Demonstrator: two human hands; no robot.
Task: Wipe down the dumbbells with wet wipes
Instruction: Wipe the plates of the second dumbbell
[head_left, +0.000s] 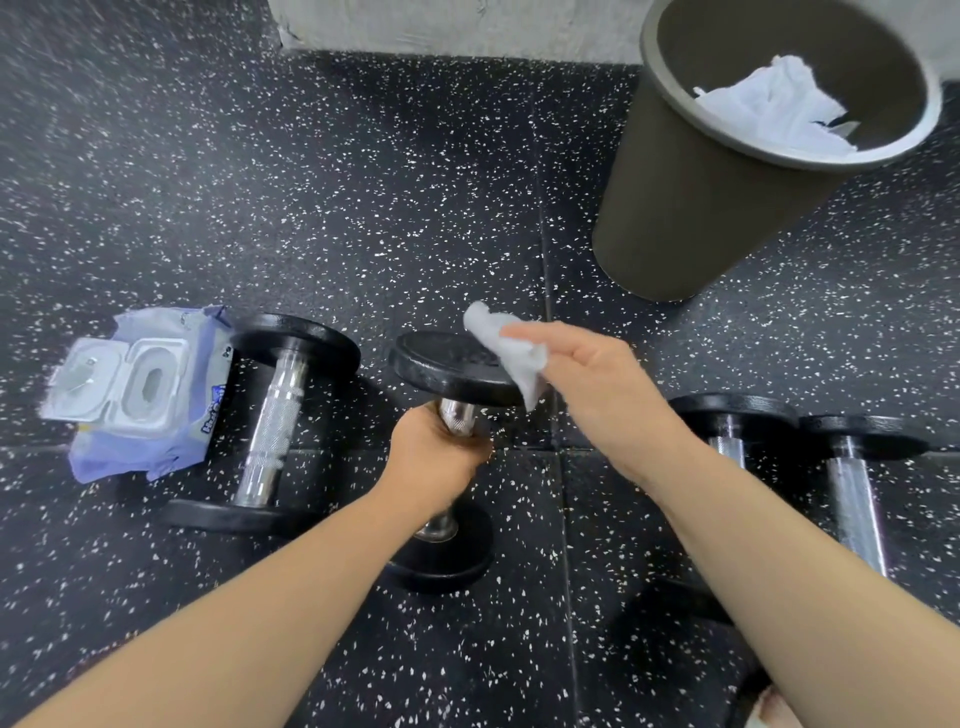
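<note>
My left hand (436, 457) grips the chrome handle of a black dumbbell (447, 364) and holds it tilted up off the speckled floor. My right hand (587, 384) pinches a white wet wipe (511, 345) against the far weight plate of that dumbbell. A second dumbbell (270, 426) lies on the floor to the left. Two more dumbbells (852, 488) lie to the right, partly hidden by my right forearm. A purple pack of wet wipes (140, 389) with its lid flipped open lies at the far left, beside the second dumbbell.
A dark round waste bin (691, 208) stands at the back right with used white wipes (779, 109) inside. A pale wall base (457, 26) runs along the back. Black rubber floor tiles with white flecks cover the ground.
</note>
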